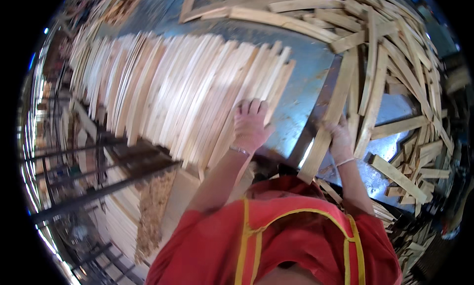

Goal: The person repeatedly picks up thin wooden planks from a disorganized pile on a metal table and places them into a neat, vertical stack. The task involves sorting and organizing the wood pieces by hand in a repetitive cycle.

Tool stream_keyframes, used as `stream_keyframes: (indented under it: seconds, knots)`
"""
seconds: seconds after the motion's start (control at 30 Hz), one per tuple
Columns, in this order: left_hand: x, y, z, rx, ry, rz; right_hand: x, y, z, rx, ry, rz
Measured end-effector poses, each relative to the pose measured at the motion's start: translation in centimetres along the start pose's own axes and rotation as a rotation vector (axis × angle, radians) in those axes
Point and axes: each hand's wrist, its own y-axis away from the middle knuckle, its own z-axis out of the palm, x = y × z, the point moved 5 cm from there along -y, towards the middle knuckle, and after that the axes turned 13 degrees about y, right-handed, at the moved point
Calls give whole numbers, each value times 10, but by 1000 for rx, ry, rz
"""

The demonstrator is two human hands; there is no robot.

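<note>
A long row of pale wooden slats (197, 92) lies side by side on the metal table (301, 107), left of centre. My left hand (251, 124) rests on the near right part of this row, its thumb apart from the other fingers. On the right, my right hand (339, 139) grips the near part of a wider wooden slat (335, 107) by its right edge. That slat slants away from me across a dark gap in the table. Some of the right fingers are hidden at its edge.
A loose heap of wooden pieces (390, 53) spreads over the far side and right, with short offcuts (419, 171) nearer me. Dark metal bars (103, 191) run along the left. Behind them is a rough-faced wood stack (157, 211).
</note>
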Motion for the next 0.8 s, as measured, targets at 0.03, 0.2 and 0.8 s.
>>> stream_keyframes:
  seconds: [0.03,0.2,0.8]
  knots:
    - [-14,11,-1,43,84,-49,24,16,20,18,101,31]
    - [-99,119,-4,383,125,-194,80,43,128,-257,623,-87]
    - [-171,277,81,263,1960,-1088,52,-36,124,-102,657,-150]
